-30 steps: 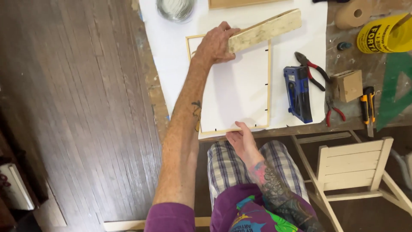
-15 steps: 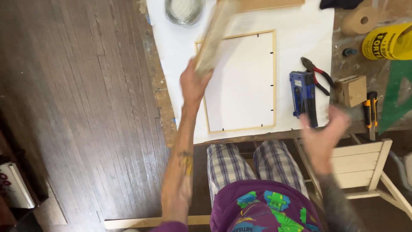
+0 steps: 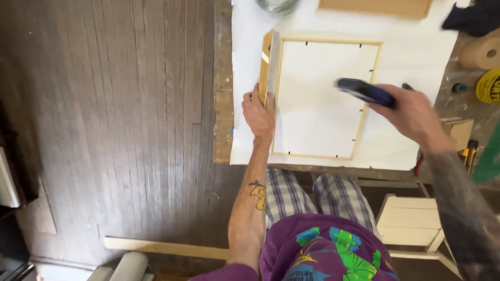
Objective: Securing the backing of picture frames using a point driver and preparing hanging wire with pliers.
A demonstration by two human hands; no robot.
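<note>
While the wooden strip (image 3: 267, 65) stands on edge along the near-left side of the stretched canvas frame (image 3: 324, 99), I see my left hand (image 3: 259, 112) clenched around the strip's lower end, pressing it against the frame's left rail. The frame lies face down on a white sheet (image 3: 245, 62) that covers the workbench, its pale back panel ringed by a thin wooden border. Over the frame's right part my right hand (image 3: 414, 114) grasps a blue staple gun (image 3: 364, 92), blurred, held above the panel rather than resting on it, as far as I can tell.

Beyond the frame, at the top edge of the view, sit a glass jar (image 3: 277, 6) and a flat wooden board (image 3: 376, 7). Right of the frame lie a dark cloth (image 3: 476, 18), a roll of brown tape (image 3: 482, 52), a yellow container (image 3: 489, 86) and a small cardboard box (image 3: 459, 132). The workbench's worn wooden edge (image 3: 223, 93) shows left of the sheet.

Left of the bench runs a dark plank floor (image 3: 114, 130), with a loose pale batten (image 3: 166, 248) lying on it near my knees. Below the frame's right corner stands a white wooden chair (image 3: 411, 221).
</note>
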